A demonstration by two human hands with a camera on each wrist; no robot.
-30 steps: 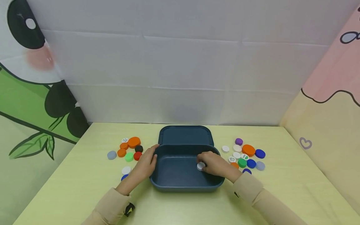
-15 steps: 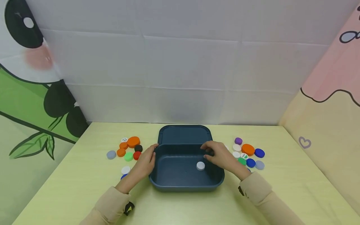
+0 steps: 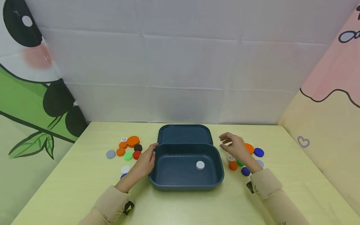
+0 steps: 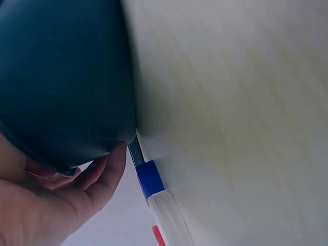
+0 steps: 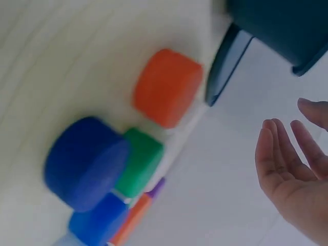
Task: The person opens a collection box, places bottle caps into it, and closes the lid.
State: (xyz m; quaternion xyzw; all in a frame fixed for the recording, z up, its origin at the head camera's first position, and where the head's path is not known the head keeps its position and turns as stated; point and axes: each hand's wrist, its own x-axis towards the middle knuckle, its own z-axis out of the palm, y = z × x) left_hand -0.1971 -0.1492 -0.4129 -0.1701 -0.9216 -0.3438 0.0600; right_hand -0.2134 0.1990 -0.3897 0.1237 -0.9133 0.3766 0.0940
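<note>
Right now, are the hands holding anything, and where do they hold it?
The left hand rests against the left side of the dark blue box, steadying it rather than gripping. The right hand holds nothing; it hovers open over the bottle caps.

One dark blue box (image 3: 161,184) stands open, with one lid (image 3: 184,134) behind it. Inside the box lies one white cap (image 3: 200,165). Left of the box I count nine caps (image 3: 133,141). Right of the box at least seven caps (image 3: 233,165) show; the hand (image 3: 236,147) hides others.
</note>
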